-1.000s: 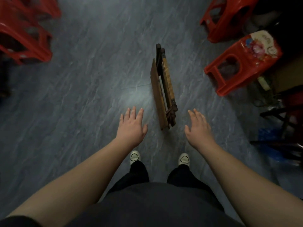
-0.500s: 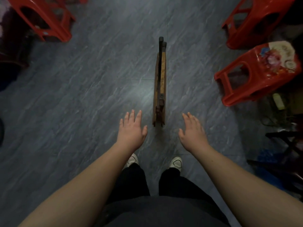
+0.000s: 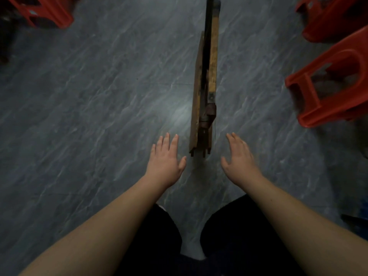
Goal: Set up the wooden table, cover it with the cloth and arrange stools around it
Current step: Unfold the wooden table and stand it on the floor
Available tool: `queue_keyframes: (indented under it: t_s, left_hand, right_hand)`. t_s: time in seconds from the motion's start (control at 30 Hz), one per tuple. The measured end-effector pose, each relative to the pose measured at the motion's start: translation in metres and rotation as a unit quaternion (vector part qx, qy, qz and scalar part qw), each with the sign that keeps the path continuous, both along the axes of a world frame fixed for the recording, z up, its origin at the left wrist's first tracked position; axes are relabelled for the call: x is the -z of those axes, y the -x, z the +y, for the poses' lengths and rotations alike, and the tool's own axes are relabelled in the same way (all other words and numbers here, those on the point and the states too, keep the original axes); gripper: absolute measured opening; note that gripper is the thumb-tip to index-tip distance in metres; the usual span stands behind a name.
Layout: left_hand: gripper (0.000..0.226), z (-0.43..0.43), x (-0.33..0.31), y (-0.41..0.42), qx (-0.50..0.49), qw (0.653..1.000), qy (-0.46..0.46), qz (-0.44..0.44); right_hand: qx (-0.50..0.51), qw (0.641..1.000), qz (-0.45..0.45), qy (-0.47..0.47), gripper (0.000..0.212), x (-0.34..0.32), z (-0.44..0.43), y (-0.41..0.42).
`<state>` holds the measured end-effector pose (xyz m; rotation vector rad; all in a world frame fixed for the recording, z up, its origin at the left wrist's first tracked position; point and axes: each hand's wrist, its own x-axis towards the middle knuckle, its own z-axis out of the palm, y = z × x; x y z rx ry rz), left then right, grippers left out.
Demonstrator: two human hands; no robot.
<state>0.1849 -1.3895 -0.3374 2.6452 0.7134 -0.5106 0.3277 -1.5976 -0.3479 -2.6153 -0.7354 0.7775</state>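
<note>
The folded wooden table [image 3: 205, 80] stands on its edge on the grey floor, running away from me at centre. My left hand [image 3: 166, 159] hovers open just left of its near end. My right hand [image 3: 238, 156] hovers open just right of it. Neither hand touches the wood. A red plastic stool [image 3: 328, 84] lies tipped at the right. Another red stool [image 3: 326, 18] sits at the top right, and a third red stool [image 3: 45, 12] at the top left. No cloth is in view.
The grey marbled floor [image 3: 99, 96] spreads wide to the left of the table. My dark trouser legs fill the bottom centre. A dark object [image 3: 356, 222] pokes in at the lower right edge.
The view has closed in on the folded table, which now appears larger and straight ahead. Both hands stay open on either side of its near end. My shoes have dropped out of view.
</note>
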Motion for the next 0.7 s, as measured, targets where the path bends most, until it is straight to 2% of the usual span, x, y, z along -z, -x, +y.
queue_keyframes:
  t_s: [0.1, 0.2, 0.33, 0.47, 0.7]
  left_hand:
    - [0.089, 0.007, 0.075, -0.014, 0.008, 1.000, 0.019, -0.024]
    - [0.103, 0.006, 0.142, -0.035, 0.018, 0.996, 0.042, -0.074]
    - [0.107, 0.003, 0.203, -0.065, -0.004, 0.981, 0.124, -0.148]
    - [0.100, -0.001, 0.228, -0.083, -0.047, 0.947, 0.229, -0.220]
    - [0.091, -0.011, 0.230, -0.078, -0.103, 0.929, 0.276, -0.224]
  right_hand:
    - [-0.001, 1.000, 0.017, -0.020, 0.097, 0.076, 0.009, -0.004]
    - [0.013, 0.997, 0.022, -0.071, 0.104, 0.143, 0.023, -0.008]
    - [0.076, 0.968, 0.047, -0.235, 0.097, 0.191, 0.054, -0.016]
    - [0.114, 0.943, 0.050, -0.307, 0.094, 0.212, 0.065, -0.021]
    - [0.139, 0.929, 0.053, -0.340, 0.079, 0.210, 0.073, -0.017]
